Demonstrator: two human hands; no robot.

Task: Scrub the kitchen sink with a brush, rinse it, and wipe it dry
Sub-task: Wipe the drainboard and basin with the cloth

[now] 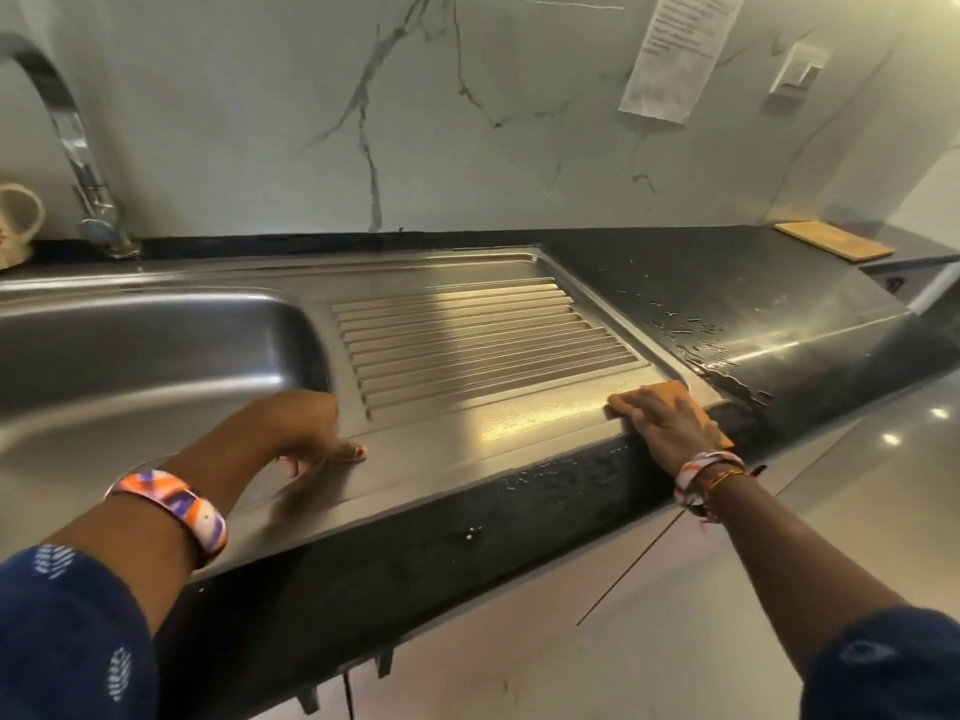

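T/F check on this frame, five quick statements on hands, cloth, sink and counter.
1. The right hand presses an orange cloth flat on the drainboard's near right corner. True.
2. The left hand holds a brush. False: it holds nothing, fingertips resting on the steel beside the basin.
3. Water beads lie on the black counter right of the drainboard. True.
4. Water runs from the faucet. False: no stream is visible.
5. A wooden board lies on the drainboard. False: it lies at the counter's far right.
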